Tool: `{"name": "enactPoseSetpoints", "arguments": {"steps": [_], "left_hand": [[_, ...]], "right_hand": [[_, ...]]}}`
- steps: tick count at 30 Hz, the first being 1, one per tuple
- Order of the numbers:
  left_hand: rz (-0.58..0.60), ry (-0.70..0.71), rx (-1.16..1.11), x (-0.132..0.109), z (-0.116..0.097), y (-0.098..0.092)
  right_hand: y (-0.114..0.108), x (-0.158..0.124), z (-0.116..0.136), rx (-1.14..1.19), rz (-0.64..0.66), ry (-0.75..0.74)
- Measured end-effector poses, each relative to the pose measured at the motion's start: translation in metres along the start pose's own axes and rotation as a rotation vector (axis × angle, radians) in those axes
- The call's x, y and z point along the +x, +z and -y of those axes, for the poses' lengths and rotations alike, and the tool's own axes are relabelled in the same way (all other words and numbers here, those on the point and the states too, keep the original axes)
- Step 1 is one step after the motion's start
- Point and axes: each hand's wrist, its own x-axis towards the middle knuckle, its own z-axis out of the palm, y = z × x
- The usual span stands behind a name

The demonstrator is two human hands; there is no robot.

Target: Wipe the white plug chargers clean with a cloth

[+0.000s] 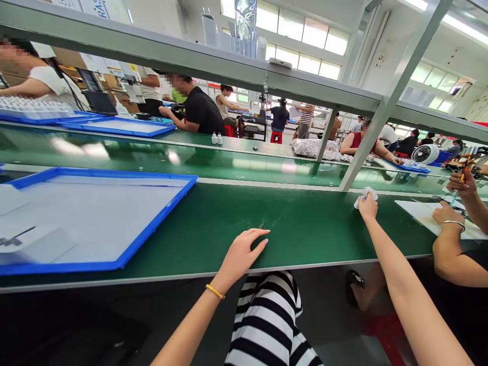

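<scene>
Left hand (240,256) is lying open on the green bench (305,239), fingers loosely spread, holding nothing. Right hand (368,207) is clutching a white rag (365,195) at the bench's far edge. Blue tray (158,222) sits on the bench's left end.

Bright, even daylight from high windows (308,38) and ceiling lights (453,20); pale glare streaks the glossy green bench (152,162); shadows faint; wide-angle distortion bends the frame's edges.
</scene>
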Motion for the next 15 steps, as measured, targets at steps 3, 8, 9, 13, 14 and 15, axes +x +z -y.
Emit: {"name": "enactPoseSetpoints", "arguments": {"steps": [3, 8, 9, 13, 14, 15], "left_hand": [[-0.001, 0.003, 0.005, 0.000, 0.000, 0.001], [-0.020, 0.012, 0.003, 0.000, -0.001, 0.001], [-0.023, 0.013, 0.002, 0.000, -0.001, 0.001], [-0.021, 0.004, -0.013, 0.001, -0.002, 0.001], [-0.017, -0.001, -0.019, 0.001, -0.002, 0.001], [-0.011, -0.006, -0.024, 0.001, -0.002, 0.001]], "right_hand": [[-0.004, 0.000, 0.003, 0.000, 0.029, -0.055], [0.001, -0.007, 0.019, 0.052, 0.097, -0.172], [0.003, -0.011, 0.024, 0.068, 0.117, -0.205], [0.016, -0.047, 0.052, 0.293, 0.294, -0.371], [0.019, -0.060, 0.060, 0.390, 0.364, -0.406], [0.020, -0.075, 0.068, 0.485, 0.435, -0.430]]}}
